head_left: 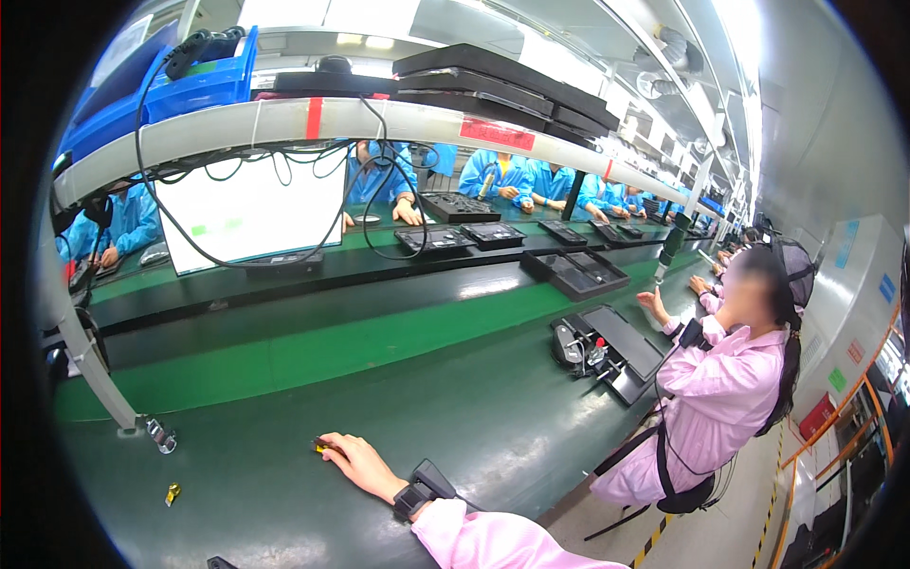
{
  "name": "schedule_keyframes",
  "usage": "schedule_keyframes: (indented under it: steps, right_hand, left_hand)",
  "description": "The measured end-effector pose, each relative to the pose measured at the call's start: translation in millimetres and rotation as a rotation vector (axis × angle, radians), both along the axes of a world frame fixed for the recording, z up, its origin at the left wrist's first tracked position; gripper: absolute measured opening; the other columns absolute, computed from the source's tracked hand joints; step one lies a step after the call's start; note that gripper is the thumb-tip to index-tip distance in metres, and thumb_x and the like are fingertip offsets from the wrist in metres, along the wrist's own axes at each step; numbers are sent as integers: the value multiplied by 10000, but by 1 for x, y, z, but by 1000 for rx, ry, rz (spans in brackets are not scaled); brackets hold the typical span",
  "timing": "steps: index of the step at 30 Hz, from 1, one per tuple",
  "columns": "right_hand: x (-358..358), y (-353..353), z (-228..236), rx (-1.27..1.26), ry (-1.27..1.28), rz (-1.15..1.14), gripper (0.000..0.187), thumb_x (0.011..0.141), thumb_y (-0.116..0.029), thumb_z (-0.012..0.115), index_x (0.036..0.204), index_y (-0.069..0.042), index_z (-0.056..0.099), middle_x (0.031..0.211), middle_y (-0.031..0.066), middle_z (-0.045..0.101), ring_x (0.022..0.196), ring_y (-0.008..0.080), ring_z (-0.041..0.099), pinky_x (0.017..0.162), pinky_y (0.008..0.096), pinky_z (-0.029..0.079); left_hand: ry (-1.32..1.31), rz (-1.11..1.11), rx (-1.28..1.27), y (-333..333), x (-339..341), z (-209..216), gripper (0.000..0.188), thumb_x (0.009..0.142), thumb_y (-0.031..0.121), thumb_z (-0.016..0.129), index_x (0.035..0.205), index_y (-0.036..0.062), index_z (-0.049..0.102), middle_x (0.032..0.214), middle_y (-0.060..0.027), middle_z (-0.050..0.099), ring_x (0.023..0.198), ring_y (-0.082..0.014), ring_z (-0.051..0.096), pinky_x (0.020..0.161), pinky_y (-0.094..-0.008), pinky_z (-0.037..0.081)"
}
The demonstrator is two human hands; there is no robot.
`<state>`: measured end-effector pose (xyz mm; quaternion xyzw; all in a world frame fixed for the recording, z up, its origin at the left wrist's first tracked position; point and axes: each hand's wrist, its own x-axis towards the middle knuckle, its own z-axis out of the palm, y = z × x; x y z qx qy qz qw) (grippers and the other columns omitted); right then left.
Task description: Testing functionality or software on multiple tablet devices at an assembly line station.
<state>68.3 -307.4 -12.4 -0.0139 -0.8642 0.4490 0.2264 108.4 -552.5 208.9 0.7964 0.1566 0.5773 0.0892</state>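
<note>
My right hand (358, 465) reaches in from the lower right in a pink sleeve, a black device strapped at the wrist. It rests low over the dark green bench (455, 398), with fingers closed on a small yellow-and-black piece (323, 445) too small to name; only its end shows past the fingertips. Farther left on the bench lies a small shiny yellow piece (172, 493). Near the rack's foot is a small silver metal clamp-like part (161, 435). My left hand is out of view; a bit of something black (220, 562) shows at the lower edge.
A white rack (370, 121) carries blue bins (180, 100) and stacked black trays (502, 85), with cables hanging below. Beyond runs a green conveyor strip (284, 365) with workers in blue opposite. To the right sits a person in pink (725, 389) beside a black fixture (616, 346).
</note>
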Motion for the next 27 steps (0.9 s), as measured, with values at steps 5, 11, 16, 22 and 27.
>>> schedule_keyframes:
  steps: [5,11,16,22,27]
  right_hand:
    - [0,-1,4,-9,-13,-2,230,930,-178,545,1106,-32,570,920,146,661,869,329,609,762,405,473]
    - [2,0,3,20,5,-10,225,934,-177,539,1106,-36,568,915,144,660,866,323,605,760,407,472]
    - [0,1,-1,-12,-42,17,252,934,-204,550,1143,-62,562,923,85,651,897,270,580,795,374,454]
    - [1,0,2,21,-30,6,251,933,-202,551,1143,-66,567,905,98,657,873,280,593,778,380,462]
    - [2,1,4,24,5,14,226,927,-193,553,1098,-48,573,907,145,661,860,328,619,752,404,479]
  left_hand:
    - [-58,119,25,8,4,10,66,772,-1,630,769,-47,677,738,-154,656,567,-185,598,462,-238,384]
    - [-53,175,7,0,-6,20,72,779,-7,658,830,-36,700,846,-173,695,707,-232,675,526,-240,458]
    - [-47,148,-67,-9,-10,22,70,794,-8,642,826,-25,702,853,-168,698,714,-245,678,556,-256,488]
    - [53,156,-112,-14,-13,24,98,820,47,645,865,-19,703,861,-164,700,736,-245,686,608,-267,514]
    - [148,316,-221,-19,-12,28,139,827,95,664,908,-11,705,896,-160,704,766,-224,691,648,-273,525]
